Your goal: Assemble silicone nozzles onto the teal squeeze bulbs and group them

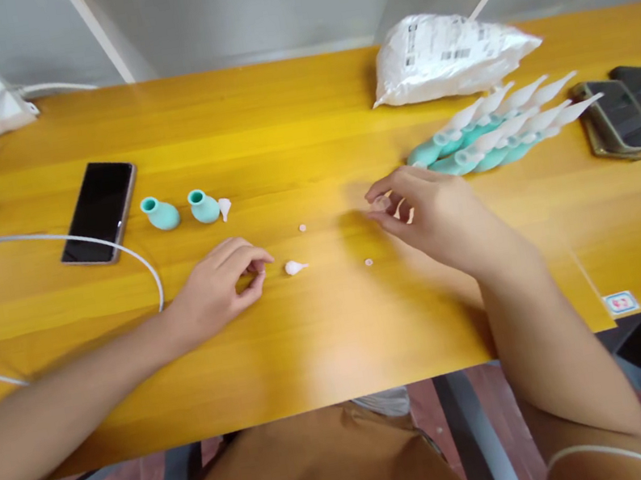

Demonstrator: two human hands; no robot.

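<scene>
Both forearms rest on the yellow table [327, 353]. Left hand [221, 285] pinches something tiny mid-frame, beside a white nozzle tip [296, 267]. Right hand [432, 213] loosely pinches small white bits. Looks like assembly; teal bulbs [180, 211] sit upper left.

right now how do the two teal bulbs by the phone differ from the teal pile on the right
The two teal bulbs stand apart and upright with bare open necks; those in the teal pile lie on their sides, packed together. The pile's bulbs wear long white tips, while the pair has none fitted, only a loose white tip beside one. The pile holds many, the pair just two. Both share the same teal colour.
</scene>
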